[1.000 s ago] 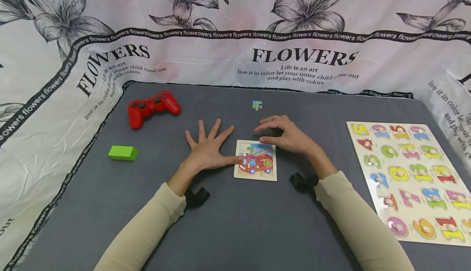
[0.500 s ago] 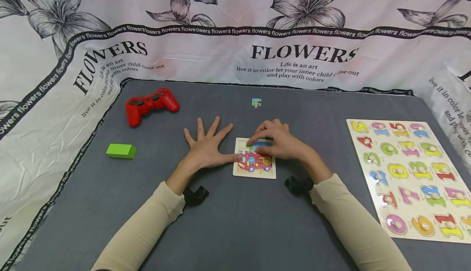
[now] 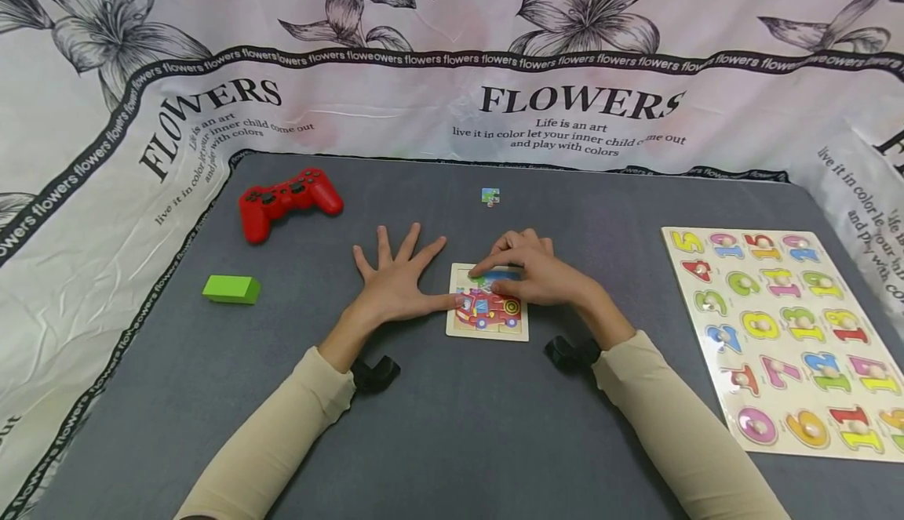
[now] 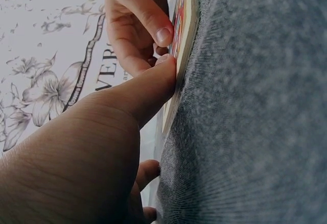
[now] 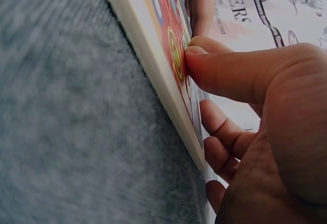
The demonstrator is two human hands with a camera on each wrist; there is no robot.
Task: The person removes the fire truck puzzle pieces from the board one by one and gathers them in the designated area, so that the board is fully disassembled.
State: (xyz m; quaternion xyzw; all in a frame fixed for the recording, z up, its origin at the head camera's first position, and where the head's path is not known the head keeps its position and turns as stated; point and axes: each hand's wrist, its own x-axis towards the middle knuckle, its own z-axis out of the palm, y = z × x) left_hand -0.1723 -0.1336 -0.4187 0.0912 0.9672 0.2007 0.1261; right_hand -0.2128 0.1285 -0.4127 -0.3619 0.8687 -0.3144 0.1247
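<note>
A small picture puzzle (image 3: pixel 487 332) with a red truck lies flat on the grey cloth between my hands. My left hand (image 3: pixel 395 292) has its fingers spread on the cloth, and its thumb presses on the puzzle's left side. My right hand (image 3: pixel 544 273) reaches over the puzzle's top, with its index fingertip and thumb tip on the picture and the other fingers curled. I cannot tell whether they pinch a piece. In the right wrist view the thumb (image 5: pixel 219 71) meets the picture surface. A loose puzzle piece (image 3: pixel 490 197) lies beyond the board.
A red game controller (image 3: pixel 289 200) and a green block (image 3: pixel 231 289) lie on the left of the table. At the right is a large number puzzle board (image 3: pixel 720 371). A white flower-printed sheet (image 3: pixel 395 116) borders the grey cloth.
My right hand has come left and down from above the puzzle's right corner onto its top part, then stayed nearly still. My left hand keeps its place, thumb on the puzzle.
</note>
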